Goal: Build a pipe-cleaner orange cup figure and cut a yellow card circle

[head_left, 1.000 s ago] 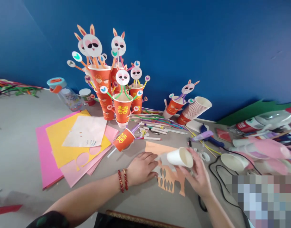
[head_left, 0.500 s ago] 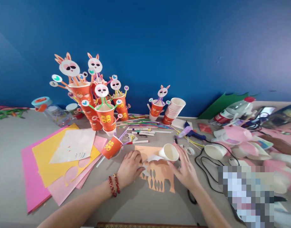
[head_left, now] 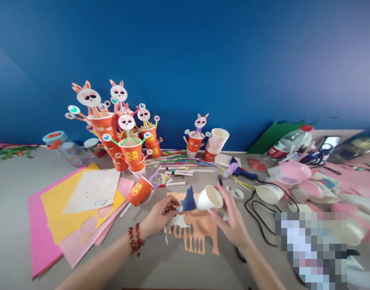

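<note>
My right hand (head_left: 234, 221) holds the cup (head_left: 203, 199) above the orange sheet (head_left: 199, 227), tilted, its long axis running left to right: mouth toward my right palm, base toward my farther left hand (head_left: 160, 215), which pinches blue paper (head_left: 189, 202) just beside it.

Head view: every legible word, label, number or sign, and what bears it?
"囍": front upright red cup
"囍", less clear: red cup behind
"囍": tilted red paper cup
Too blurred: bottle label
Too small: marks on white sheet
None visible: white paper cup in right hand
</note>
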Available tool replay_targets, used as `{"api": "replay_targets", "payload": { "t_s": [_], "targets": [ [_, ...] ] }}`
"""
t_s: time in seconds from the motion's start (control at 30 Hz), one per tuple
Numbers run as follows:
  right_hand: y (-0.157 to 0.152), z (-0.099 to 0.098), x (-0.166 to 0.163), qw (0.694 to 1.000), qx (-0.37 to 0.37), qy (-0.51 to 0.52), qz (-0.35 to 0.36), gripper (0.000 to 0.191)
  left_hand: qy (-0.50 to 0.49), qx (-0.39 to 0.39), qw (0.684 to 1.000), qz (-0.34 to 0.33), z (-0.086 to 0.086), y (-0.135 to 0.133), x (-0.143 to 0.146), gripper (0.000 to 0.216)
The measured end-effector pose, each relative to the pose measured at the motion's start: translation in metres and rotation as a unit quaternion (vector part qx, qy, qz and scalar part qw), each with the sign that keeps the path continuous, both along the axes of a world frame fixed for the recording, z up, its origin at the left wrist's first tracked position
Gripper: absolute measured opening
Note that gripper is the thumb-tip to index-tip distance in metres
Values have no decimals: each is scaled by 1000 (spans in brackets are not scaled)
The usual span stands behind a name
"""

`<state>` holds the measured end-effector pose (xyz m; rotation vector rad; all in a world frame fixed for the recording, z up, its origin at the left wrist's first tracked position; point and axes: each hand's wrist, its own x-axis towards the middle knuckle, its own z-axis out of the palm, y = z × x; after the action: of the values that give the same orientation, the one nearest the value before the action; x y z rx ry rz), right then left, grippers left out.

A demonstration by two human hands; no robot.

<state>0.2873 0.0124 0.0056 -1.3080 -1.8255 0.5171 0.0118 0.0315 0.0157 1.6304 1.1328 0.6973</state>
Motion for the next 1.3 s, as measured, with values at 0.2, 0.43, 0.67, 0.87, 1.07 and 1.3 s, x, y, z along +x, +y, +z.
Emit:
{"api": "replay_targets", "payload": {
  "t_s": [0.2,0.43,0.67,0.87,1.07,1.3],
  "targets": [
    [-11,11,-10,1000,6,-3,11,68,-124,-115,985,28,-2,-8,2,32],
    [-13,17,-13,997,40,-61,-1,66,-395,-275,876,24,8,-19,-4,33],
    [-7,24,-8,994,102,-28,-43,65,-293,-224,924,104,20,-18,3,38],
    [-18,27,-5,987,137,29,-80,75,-210,-115,964,120,26,-19,5,31],
    [-35,37,-24,965,254,-10,-68,76,-177,32,976,125,34,-25,11,23],
    [-35,35,-48,969,245,11,-3,74,-217,73,969,93,49,-37,18,20]
  ]
}}
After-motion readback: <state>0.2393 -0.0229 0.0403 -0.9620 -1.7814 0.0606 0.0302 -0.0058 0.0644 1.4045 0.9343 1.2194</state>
